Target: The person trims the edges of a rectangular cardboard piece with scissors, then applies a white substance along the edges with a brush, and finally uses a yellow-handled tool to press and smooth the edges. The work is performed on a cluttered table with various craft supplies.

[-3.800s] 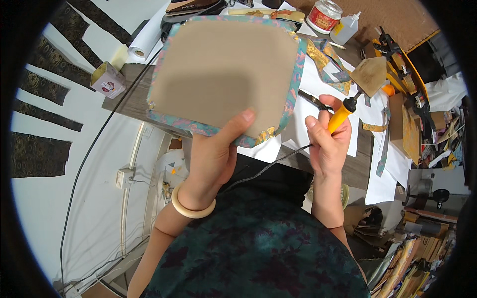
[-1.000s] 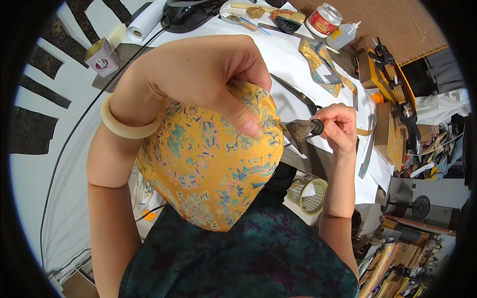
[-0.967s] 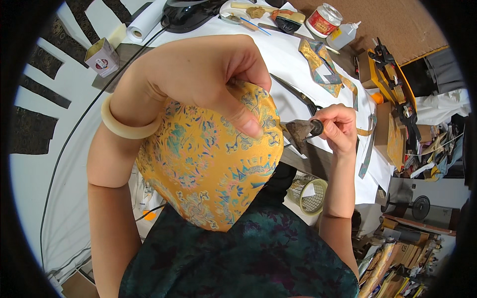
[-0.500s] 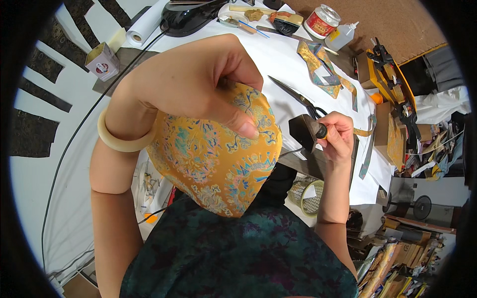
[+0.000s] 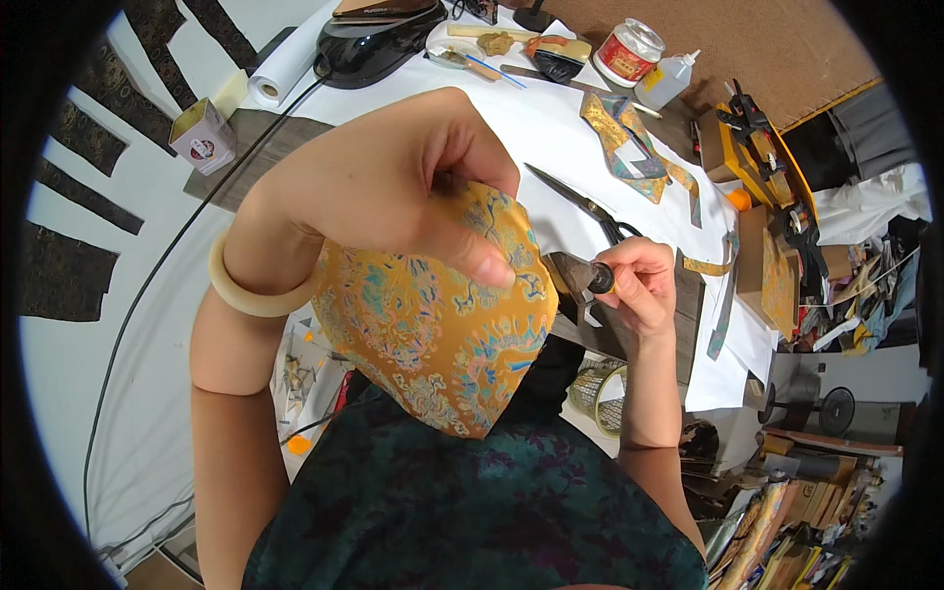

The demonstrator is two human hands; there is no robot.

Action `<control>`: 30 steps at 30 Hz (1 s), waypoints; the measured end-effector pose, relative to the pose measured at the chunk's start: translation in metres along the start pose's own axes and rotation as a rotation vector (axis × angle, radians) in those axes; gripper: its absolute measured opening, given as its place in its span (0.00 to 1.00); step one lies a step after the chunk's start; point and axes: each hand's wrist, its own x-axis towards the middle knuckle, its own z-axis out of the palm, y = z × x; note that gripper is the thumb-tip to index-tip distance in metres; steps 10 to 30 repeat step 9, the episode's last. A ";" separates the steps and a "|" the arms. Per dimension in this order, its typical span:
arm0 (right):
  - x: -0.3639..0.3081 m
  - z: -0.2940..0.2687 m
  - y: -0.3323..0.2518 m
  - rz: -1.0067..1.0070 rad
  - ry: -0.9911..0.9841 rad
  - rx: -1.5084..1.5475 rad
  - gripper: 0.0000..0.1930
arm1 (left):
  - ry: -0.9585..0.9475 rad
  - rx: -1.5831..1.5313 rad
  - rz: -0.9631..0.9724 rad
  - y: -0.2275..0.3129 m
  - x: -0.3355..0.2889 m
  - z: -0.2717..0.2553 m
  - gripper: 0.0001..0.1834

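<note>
My left hand (image 5: 433,202), with a cream bangle (image 5: 251,285) on its wrist, grips a golden brocade piece (image 5: 423,324) patterned in blue, green and pink. The thumb presses on its front while the other fingers curl out of sight behind the top. In my right hand (image 5: 639,285) is a small iron (image 5: 573,273) with a dark wedge-shaped metal head, pinched by its short handle. Its head sits at the right edge of the brocade, partly hidden there; whether they touch I cannot tell. Black scissors (image 5: 580,202) lie on the white-covered table just beyond.
Patterned fabric strips (image 5: 629,147) lie on the far right of the table. Behind them stand a jar with a red label (image 5: 629,51) and a squeeze bottle (image 5: 667,81). A black device (image 5: 379,49) trails a cord at the left. Below the table edge is a mesh basket (image 5: 597,398).
My right hand has brought the iron leftward and turned it, so its head now meets the brocade's right edge in view. My left hand and the brocade have shifted slightly down.
</note>
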 end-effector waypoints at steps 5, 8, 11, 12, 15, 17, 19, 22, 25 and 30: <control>-0.005 0.000 0.013 0.037 -0.014 0.111 0.14 | 0.090 0.090 0.026 0.001 -0.001 0.001 0.19; -0.006 0.001 0.017 0.047 -0.038 0.147 0.14 | 0.115 0.096 -0.008 0.001 -0.002 0.001 0.19; -0.007 0.000 0.018 0.049 -0.042 0.155 0.14 | 0.122 0.087 -0.025 0.002 -0.003 0.002 0.19; -0.007 0.000 0.018 0.049 -0.042 0.155 0.14 | 0.122 0.087 -0.025 0.002 -0.003 0.002 0.19; -0.007 0.000 0.018 0.049 -0.042 0.155 0.14 | 0.122 0.087 -0.025 0.002 -0.003 0.002 0.19; -0.007 0.000 0.018 0.049 -0.042 0.155 0.14 | 0.122 0.087 -0.025 0.002 -0.003 0.002 0.19; -0.007 0.000 0.018 0.049 -0.042 0.155 0.14 | 0.122 0.087 -0.025 0.002 -0.003 0.002 0.19; -0.007 0.000 0.018 0.049 -0.042 0.155 0.14 | 0.122 0.087 -0.025 0.002 -0.003 0.002 0.19; -0.007 0.000 0.018 0.049 -0.042 0.155 0.14 | 0.122 0.087 -0.025 0.002 -0.003 0.002 0.19; -0.007 0.000 0.018 0.049 -0.042 0.155 0.14 | 0.122 0.087 -0.025 0.002 -0.003 0.002 0.19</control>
